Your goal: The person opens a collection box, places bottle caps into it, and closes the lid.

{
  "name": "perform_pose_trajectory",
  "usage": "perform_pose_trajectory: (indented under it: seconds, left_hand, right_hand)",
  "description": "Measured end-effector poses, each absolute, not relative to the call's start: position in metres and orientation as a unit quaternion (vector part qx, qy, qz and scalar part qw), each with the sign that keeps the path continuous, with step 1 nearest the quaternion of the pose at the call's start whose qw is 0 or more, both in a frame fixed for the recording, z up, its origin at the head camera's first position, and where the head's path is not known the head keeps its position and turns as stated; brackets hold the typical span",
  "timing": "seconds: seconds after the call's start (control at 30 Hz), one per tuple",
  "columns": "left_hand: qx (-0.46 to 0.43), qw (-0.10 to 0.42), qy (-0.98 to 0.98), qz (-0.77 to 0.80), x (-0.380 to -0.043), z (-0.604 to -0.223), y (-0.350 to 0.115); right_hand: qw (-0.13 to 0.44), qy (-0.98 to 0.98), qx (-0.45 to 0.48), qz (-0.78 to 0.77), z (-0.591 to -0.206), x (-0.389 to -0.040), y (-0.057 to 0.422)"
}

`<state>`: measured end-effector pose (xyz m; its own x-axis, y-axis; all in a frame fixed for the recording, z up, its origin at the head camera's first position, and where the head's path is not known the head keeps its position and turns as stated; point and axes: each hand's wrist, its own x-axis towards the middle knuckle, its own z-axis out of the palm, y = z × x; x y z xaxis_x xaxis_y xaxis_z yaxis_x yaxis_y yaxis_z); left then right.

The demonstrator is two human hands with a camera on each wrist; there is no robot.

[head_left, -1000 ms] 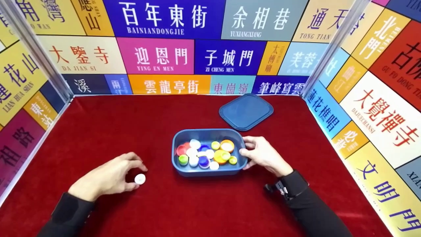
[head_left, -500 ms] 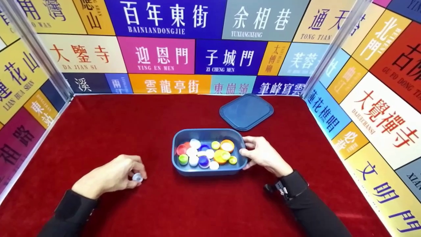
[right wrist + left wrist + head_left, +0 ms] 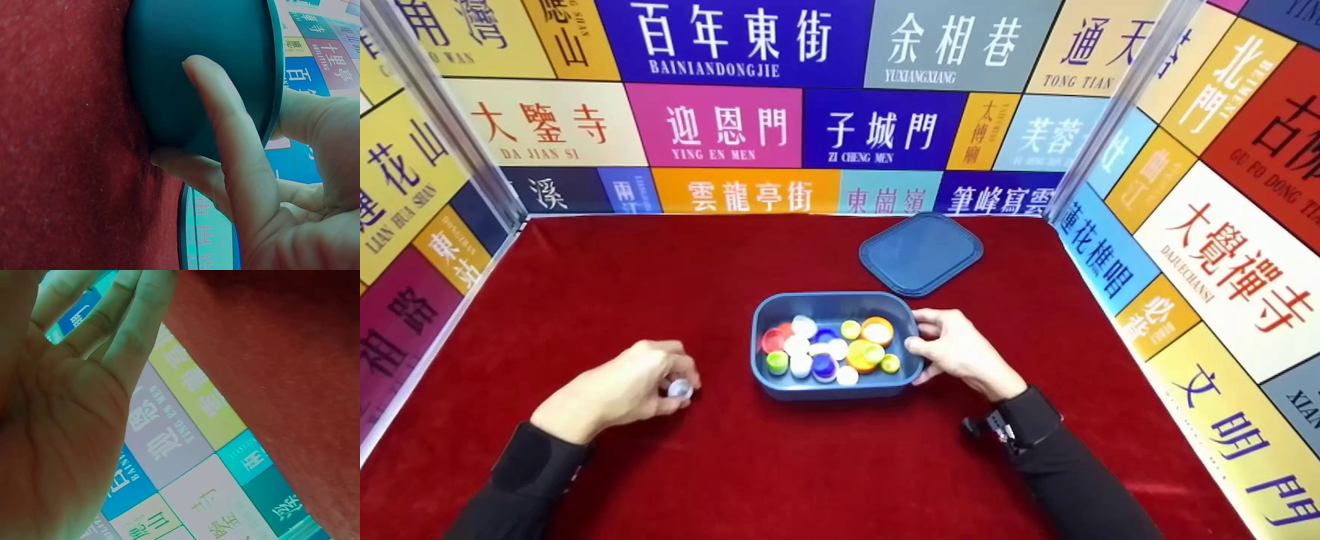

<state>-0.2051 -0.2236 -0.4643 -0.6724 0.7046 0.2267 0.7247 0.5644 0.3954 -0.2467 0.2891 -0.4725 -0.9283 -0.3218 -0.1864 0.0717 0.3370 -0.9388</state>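
Note:
My left hand (image 3: pixel 619 390) pinches a small whitish bottle cap (image 3: pixel 680 388) between thumb and fingers, low over the red cloth. In the left wrist view the palm (image 3: pixel 62 433) shows, but the fingertips and the cap are out of frame. With my right hand (image 3: pixel 964 352) I grip the right end of a blue rectangular box (image 3: pixel 832 392). One finger (image 3: pixel 230 124) lies along the box's outer wall in the right wrist view, and the thumb is at the rim. Inside the box lie several bottle caps, among them a dark blue cap (image 3: pixel 824 366) and a green cap (image 3: pixel 777 363).
Behind the box, a blue lid (image 3: pixel 921 253) lies flat on the red cloth (image 3: pixel 660 270). Panels with printed place names (image 3: pixel 712 124) stand along the back and both sides of the table.
The left thumb and fingers have closed on the cap, which has tilted between them. That hand has then shifted slightly right and away. The right hand and the box stay put.

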Motion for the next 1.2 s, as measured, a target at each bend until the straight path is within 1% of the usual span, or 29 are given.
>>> perform_pose_trajectory:
  seconds: [0.1, 0.2, 0.37, 0.6, 0.8, 1.03, 1.2]
  left_hand:
    - [-0.414, 0.061, -0.881, -0.223, -0.21, -0.457, -0.214]
    - [-0.412, 0.086, -0.883, -0.209, -0.216, -0.448, -0.2]
    - [-0.401, 0.098, -0.889, -0.199, -0.226, -0.432, -0.172]
    - [-0.402, 0.077, -0.891, -0.194, -0.236, -0.416, -0.129]
    - [-0.419, 0.041, -0.893, -0.16, -0.245, -0.415, -0.097]
    - [-0.447, 0.0, -0.881, -0.156, -0.25, -0.423, -0.075]
    - [-0.441, -0.034, -0.883, -0.156, -0.249, -0.426, -0.065]
  right_hand:
    - [0.173, 0.8, -0.074, -0.57, -0.472, -0.247, 0.289]
    - [0.174, 0.799, -0.071, -0.571, -0.472, -0.247, 0.289]
    - [0.174, 0.8, -0.073, -0.57, -0.473, -0.247, 0.29]
    - [0.174, 0.805, -0.075, -0.563, -0.473, -0.247, 0.29]
    - [0.173, 0.804, -0.078, -0.564, -0.472, -0.247, 0.29]
    - [0.173, 0.804, -0.08, -0.564, -0.473, -0.248, 0.29]
    - [0.174, 0.804, -0.078, -0.563, -0.473, -0.248, 0.29]
